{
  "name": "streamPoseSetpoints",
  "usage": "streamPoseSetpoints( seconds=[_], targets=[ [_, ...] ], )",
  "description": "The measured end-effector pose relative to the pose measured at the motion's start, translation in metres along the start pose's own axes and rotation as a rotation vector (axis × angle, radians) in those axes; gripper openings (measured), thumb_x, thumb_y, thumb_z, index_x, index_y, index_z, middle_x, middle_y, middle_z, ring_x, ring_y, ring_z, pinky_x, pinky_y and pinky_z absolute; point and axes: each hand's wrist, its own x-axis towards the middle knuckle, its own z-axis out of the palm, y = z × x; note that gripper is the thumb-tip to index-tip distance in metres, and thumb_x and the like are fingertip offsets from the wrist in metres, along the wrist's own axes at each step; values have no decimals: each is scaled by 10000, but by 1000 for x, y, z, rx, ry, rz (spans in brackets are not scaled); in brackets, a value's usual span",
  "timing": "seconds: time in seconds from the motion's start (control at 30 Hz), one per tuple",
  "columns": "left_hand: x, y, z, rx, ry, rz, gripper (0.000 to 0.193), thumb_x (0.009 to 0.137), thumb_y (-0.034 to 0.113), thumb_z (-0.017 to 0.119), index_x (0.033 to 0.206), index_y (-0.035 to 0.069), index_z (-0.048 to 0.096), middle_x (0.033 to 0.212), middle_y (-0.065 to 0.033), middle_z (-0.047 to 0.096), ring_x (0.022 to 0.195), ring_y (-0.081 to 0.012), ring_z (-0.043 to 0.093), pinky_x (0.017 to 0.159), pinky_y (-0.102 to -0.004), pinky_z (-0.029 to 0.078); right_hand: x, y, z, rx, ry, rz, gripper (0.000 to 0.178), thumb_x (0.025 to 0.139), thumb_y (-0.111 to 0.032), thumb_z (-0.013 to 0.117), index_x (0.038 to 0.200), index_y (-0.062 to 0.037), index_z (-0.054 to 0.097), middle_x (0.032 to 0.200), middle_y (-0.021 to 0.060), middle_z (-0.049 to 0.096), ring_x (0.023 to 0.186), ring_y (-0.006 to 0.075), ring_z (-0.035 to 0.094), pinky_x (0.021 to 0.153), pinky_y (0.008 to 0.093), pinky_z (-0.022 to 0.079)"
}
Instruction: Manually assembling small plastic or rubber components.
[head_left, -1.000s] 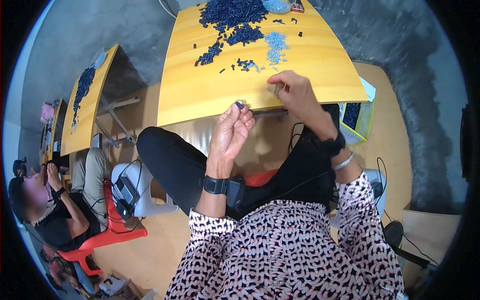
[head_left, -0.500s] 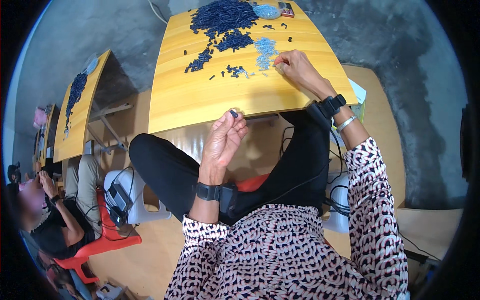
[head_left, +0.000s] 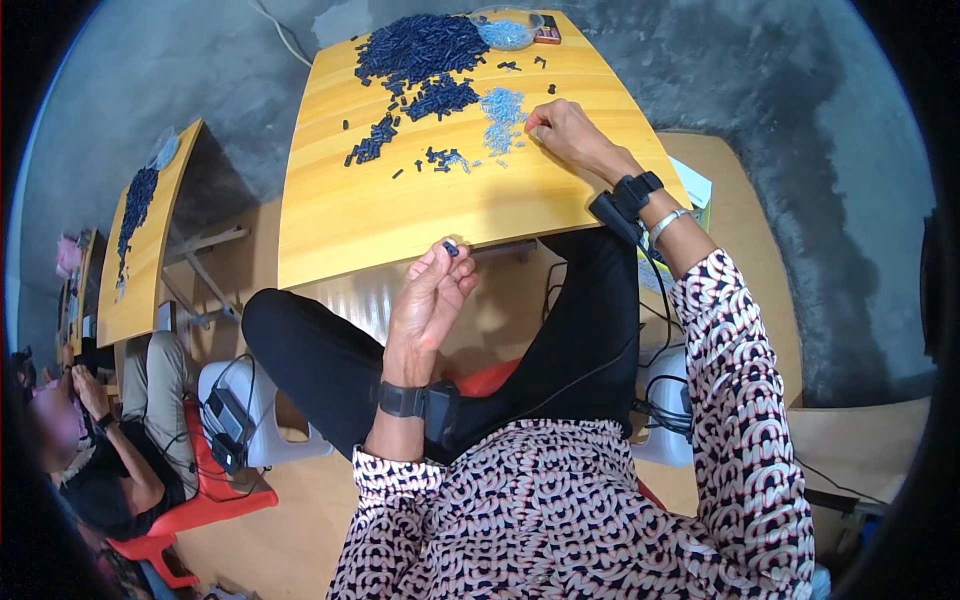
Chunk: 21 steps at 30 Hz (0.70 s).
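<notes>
Pinching a small dark plastic piece [head_left: 451, 248] between thumb and fingertips, the left hand [head_left: 432, 300] holds it just off the near edge of the smooth yellow wooden table [head_left: 400, 200]. Farther off, the right hand [head_left: 562, 130] rests with fingers curled together, touching a loose heap of pale blue pieces [head_left: 500, 115]; whether it grips one cannot be told. Beyond those fingers lies a pile of dark blue pieces [head_left: 420, 45].

We wear a long-sleeved top patterned in white, pink and black arcs, with black trousers. On our left wrist sits a black band [head_left: 412, 400] carrying a boxy black unit. Our right wrist carries a similar black strapped device [head_left: 625, 200] and, just behind it, a thin pale bracelet [head_left: 668, 222]. A thin black cable [head_left: 590, 370] runs across the trousers
</notes>
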Motion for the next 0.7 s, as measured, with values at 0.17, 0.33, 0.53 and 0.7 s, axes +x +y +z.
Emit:
streamPoseSetpoints(
  seconds=[0.17, 0.33, 0.53, 0.7],
  targets=[
    [0, -1, 0, 11, 0, 0, 160, 842, 187, 595, 916, 50, 562, 827, -25, 548, 732, -123, 458, 653, -239, 385, 19, -4, 3, -55, -40, -59, 147, 732, -36, 545, 827, 50, 617, 795, 232, 618, 765, 333, 611, 675, 380, 468],
    [0, -1, 2, 11, -13, -4, 165, 839, 184, 600, 924, 48, 560, 831, -24, 541, 734, -123, 459, 653, -245, 385, 25, -19, 17, -119, -139, -81, 215, 724, 5, 516, 899, 21, 642, 903, 235, 619, 884, 332, 600, 779, 370, 470],
    [0, 0, 2, 8, -8, -3, 168, 835, 189, 606, 920, 52, 562, 831, -22, 538, 733, -122, 458, 657, -249, 388, 24, -16, 21, -73, -144, -82, 281, 726, 42, 470, 951, 29, 638, 968, 227, 615, 947, 326, 586, 842, 358, 457],
    [0, -2, 1, 12, 15, -19, 167, 833, 196, 610, 912, 57, 564, 835, -22, 542, 730, -119, 461, 656, -246, 391, 16, 0, 14, -5, -87, -66, 268, 736, 36, 471, 947, 34, 637, 956, 225, 620, 927, 315, 597, 812, 352, 465]
  ],
)
